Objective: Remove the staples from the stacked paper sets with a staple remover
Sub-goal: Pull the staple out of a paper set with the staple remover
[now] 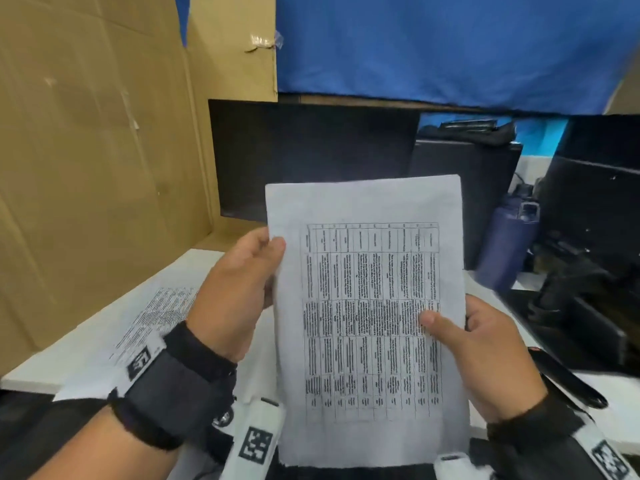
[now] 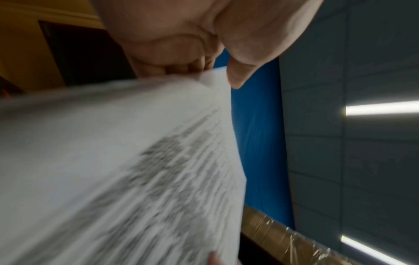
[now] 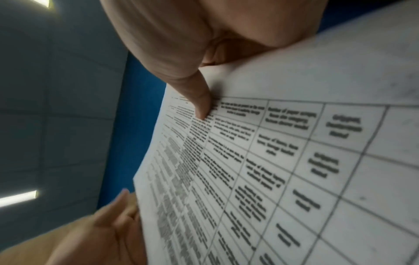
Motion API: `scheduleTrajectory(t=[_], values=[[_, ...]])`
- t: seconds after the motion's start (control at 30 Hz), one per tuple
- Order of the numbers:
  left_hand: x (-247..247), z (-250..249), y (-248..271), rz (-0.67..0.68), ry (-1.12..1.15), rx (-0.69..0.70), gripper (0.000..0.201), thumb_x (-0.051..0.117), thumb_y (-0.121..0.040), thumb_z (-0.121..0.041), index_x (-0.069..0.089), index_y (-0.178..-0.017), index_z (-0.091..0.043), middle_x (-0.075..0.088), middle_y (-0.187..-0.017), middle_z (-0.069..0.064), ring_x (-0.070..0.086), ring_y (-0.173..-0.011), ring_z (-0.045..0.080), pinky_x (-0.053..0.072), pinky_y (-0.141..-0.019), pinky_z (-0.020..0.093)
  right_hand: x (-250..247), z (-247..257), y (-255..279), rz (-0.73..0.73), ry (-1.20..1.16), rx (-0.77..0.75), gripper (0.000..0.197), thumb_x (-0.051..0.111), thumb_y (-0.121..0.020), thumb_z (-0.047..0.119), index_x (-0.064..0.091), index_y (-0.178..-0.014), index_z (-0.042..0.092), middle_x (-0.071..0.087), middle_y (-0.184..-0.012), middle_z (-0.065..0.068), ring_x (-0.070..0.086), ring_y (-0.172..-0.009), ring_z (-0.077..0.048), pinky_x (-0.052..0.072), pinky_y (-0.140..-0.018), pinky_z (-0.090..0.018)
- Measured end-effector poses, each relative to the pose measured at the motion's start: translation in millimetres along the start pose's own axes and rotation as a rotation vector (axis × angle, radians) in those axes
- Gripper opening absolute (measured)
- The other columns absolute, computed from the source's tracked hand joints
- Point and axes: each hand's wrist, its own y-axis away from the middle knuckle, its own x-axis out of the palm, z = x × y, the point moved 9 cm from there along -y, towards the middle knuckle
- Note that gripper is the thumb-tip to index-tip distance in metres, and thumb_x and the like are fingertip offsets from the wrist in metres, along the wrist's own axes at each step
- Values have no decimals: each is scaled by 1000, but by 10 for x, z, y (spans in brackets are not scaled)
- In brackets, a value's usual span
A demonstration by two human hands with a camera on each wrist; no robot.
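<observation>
The person holds a paper set (image 1: 370,317) up off the desk (image 1: 86,344), in the air before the chest, its printed table turned sideways. The left hand (image 1: 239,292) takes the sheet's left edge near the upper corner, thumb on the front and the other fingers behind, so this grip pinches the paper. From the left wrist view the thumb tip lies against the corner of the sheet, with curled fingers behind it; the print there is blurred. The right hand (image 1: 485,351) takes the right edge lower down, its thumb pressed flat onto the table's text and the fingers hidden behind the page, pinching it too. The right wrist view shows that thumb tip resting on a line of print.

Another printed sheet (image 1: 152,317) lies flat on the desk toward its left edge, partly hidden by the left wrist. A black tool (image 1: 568,379) lies near the desk's right edge, just beside the right wrist; I cannot tell what it is. A blue bottle (image 1: 509,244) stands at the far right corner, and cardboard (image 1: 86,150) walls the left side.
</observation>
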Motion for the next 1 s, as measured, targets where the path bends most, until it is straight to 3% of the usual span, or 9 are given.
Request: scheduleTrajectory(t=[0.1,0.17,0.2,0.3,0.47,0.57,0.67,0.87,1.0], values=[[160,240,18,121,-188,-62,24,55,-98,-26,74,-112,-21,79,-112,10,71,-110,39,55,-99,58,-117,123,-81,-41,-130,4,17,77,-81,33,78,-97,28,79,-102,3,76,-96,-23,56,-92,-56],[200,267,-8,106,-216,-30,25,55,-94,-29,74,-108,-22,77,-112,15,68,-113,45,52,-101,63,-196,228,-150,-81,-140,-46,50,79,-62,62,78,-98,26,79,-102,2,76,-96,-24,56,-92,-56],[196,237,-30,66,-190,-3,22,54,-99,-24,74,-108,-24,78,-112,10,70,-111,40,54,-99,59,-217,280,-186,-103,-142,-75,55,78,-61,65,78,-98,25,79,-102,3,75,-97,-24,55,-93,-56],[174,113,-68,-38,-118,69,27,52,-105,-12,74,-114,-26,80,-112,-2,75,-107,24,56,-97,48,-206,364,-250,-132,-167,-107,12,70,-91,31,77,-100,25,79,-104,6,73,-102,-22,53,-97,-56],[143,475,-60,-78,-125,12,27,53,-106,-10,66,-122,-27,79,-114,-9,74,-108,12,58,-92,29,-45,259,-241,-126,-89,-129,22,62,-97,13,73,-105,31,77,-103,17,71,-99,-4,55,-94,-39],[221,811,7,-18,-122,-122,26,50,-107,-14,62,-126,-26,77,-118,-7,71,-116,16,55,-102,36,-37,18,-227,-178,-96,-81,26,67,-94,12,68,-114,29,76,-105,15,70,-100,-4,54,-96,-39],[245,985,29,-14,-103,-184,28,47,-108,-12,67,-122,-24,78,-119,-5,71,-117,19,49,-111,49,-90,-100,-233,-244,-111,-59,20,70,-92,14,65,-108,26,76,-98,17,71,-91,-3,55,-92,-40],[124,1080,36,-116,-71,-212,20,60,-103,-15,79,-103,-23,82,-106,2,75,-106,29,56,-101,54,-197,-108,-262,-270,-84,-64,12,69,-93,16,71,-96,27,77,-92,19,71,-94,-14,56,-88,-42],[207,1146,110,-37,-43,-257,26,62,-97,-3,67,-119,-16,81,-108,4,76,-104,26,58,-99,51,-167,-117,-252,-239,-129,-59,26,58,-96,2,68,-100,27,76,-94,19,70,-98,-16,53,-89,-40]])
